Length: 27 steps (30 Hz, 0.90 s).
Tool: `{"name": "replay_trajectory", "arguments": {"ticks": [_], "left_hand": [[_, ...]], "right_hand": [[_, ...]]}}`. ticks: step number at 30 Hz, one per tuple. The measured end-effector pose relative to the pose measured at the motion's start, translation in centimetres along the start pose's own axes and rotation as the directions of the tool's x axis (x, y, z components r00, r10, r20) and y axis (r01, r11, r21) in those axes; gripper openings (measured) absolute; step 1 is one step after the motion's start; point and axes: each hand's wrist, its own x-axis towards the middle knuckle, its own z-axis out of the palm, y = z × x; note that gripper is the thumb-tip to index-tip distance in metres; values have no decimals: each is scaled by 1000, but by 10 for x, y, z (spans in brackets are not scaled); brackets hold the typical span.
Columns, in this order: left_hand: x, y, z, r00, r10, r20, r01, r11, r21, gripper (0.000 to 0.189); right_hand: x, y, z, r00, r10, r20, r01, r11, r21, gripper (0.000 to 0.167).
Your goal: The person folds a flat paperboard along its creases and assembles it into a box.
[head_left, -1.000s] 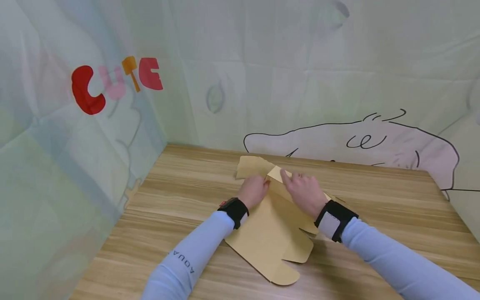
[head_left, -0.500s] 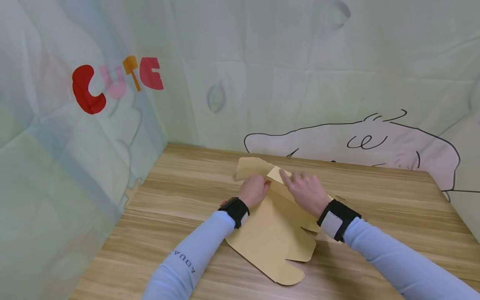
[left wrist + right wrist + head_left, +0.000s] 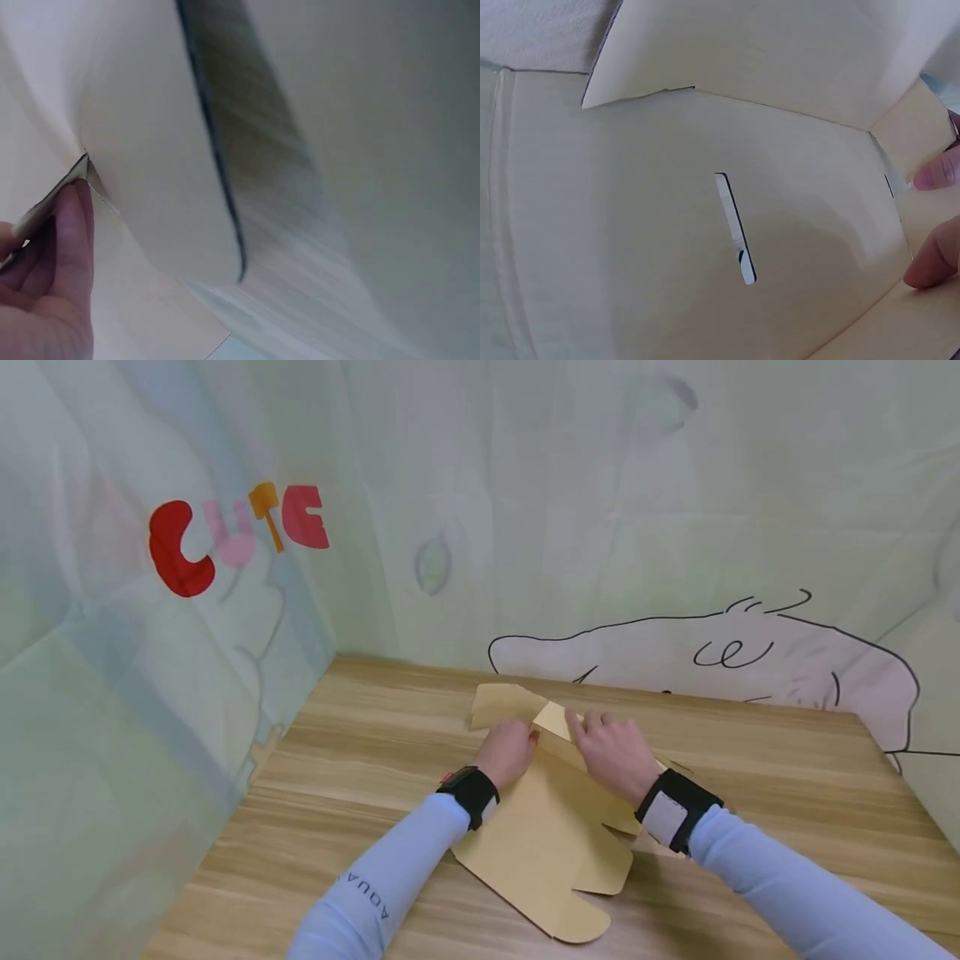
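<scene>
A tan cardboard box blank (image 3: pixel 551 827), partly folded up, lies at an angle on the wooden table. My left hand (image 3: pixel 507 752) pinches a folded edge near its far corner; the left wrist view shows thumb and fingers on either side of a thin cardboard flap (image 3: pixel 49 199). Across the raised fold lies my right hand (image 3: pixel 617 753), gripping the panel near a pale flap (image 3: pixel 553 720), the index finger along its top. In the right wrist view, fingertips (image 3: pixel 930 262) touch the cardboard at the right, beside a panel (image 3: pixel 660 225) with a long slot. The far side of the fold is hidden.
The wood-grain table (image 3: pixel 360 735) spreads around the cardboard. Printed cloth walls (image 3: pixel 420 510) stand at its left and back, with coloured letters on the left one. A cardboard flap (image 3: pixel 502 703) sticks out towards the back wall.
The cardboard's near tabs have shifted slightly right. My right index finger has moved a little right along the pale flap. My left hand keeps its hold; the head view has tilted up slightly.
</scene>
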Motion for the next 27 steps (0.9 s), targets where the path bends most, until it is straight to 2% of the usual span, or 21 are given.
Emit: {"name": "replay_trajectory", "arguments": {"ticks": [6, 10, 14, 17, 19, 21, 23, 25, 27], "left_hand": [[-3, 0, 4, 999, -42, -22, 42, 999, 7, 41], [-3, -1, 2, 999, -32, -4, 32, 999, 4, 41], [-4, -8, -12, 996, 9, 90, -5, 999, -51, 44], [-4, -19, -30, 994, 61, 91, -56, 997, -56, 44], [-3, -28, -41, 993, 98, 59, -96, 995, -26, 44], [-1, -37, -49, 993, 122, -1, -122, 992, -9, 39], [2, -46, -55, 991, 119, -67, -122, 992, -30, 31], [7, -53, -59, 985, 88, -151, -103, 990, -93, 23], [14, -60, -60, 975, 22, -221, -64, 981, -184, 21]], "right_hand": [[-3, -4, 2, 998, -35, -58, 32, 999, -43, 42], [-4, -5, 4, 997, -49, -64, 43, 996, -83, 43], [-4, -5, 5, 997, -53, -60, 46, 994, -99, 44], [-4, -4, 5, 997, -52, -57, 47, 995, -91, 43], [-3, -4, 5, 998, -46, -51, 42, 996, -81, 43], [-3, -3, 4, 998, -39, -42, 36, 997, -68, 42], [-3, -2, 4, 999, -34, -34, 32, 998, -58, 42], [-3, -2, 3, 999, -34, -28, 32, 998, -47, 41], [-2, -1, 3, 999, -34, -25, 33, 999, -38, 40]]}}
